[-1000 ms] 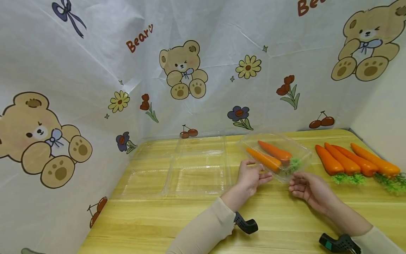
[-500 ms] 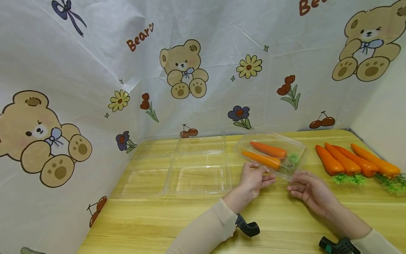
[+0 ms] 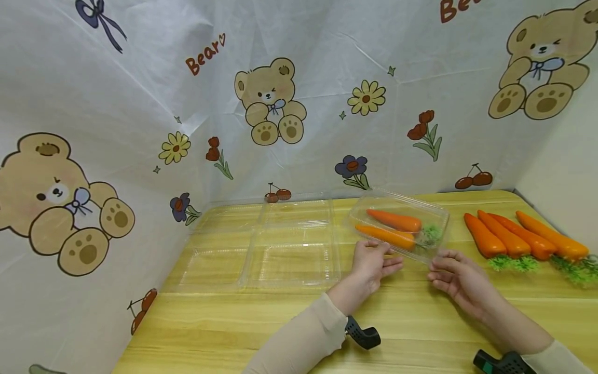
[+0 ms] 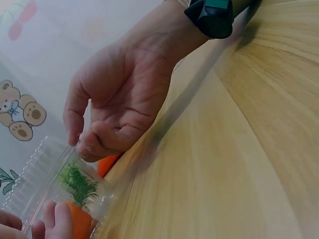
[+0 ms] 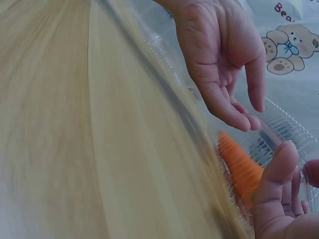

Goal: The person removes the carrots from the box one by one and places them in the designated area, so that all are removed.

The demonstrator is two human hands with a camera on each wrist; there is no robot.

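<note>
Two orange carrots [image 3: 394, 221] with green tops lie inside a clear plastic clamshell box [image 3: 441, 221], its lid apparently folded over them. My left hand [image 3: 372, 264] pinches the box's front edge between thumb and fingers, its other fingers stretched to the right. At the front right corner, my right hand [image 3: 460, 280] pinches the rim with thumb and curled fingers. The left wrist view shows that right hand [image 4: 124, 94] at the plastic edge beside the green top [image 4: 79, 184]. In the right wrist view, the left hand [image 5: 214, 55] reaches the edge above a carrot [image 5: 239, 169].
Several loose carrots [image 3: 523, 236] lie side by side at the right of the wooden table [image 3: 224, 322]. Opened clear plastic boxes [image 3: 291, 259] lie flat on the left. A bear-printed cloth [image 3: 317, 62] hangs behind the table.
Both hands have shifted the box and its carrots slightly left over the second. In the last half second, the box's far edge has risen a little, and the right hand has moved slightly right.
</note>
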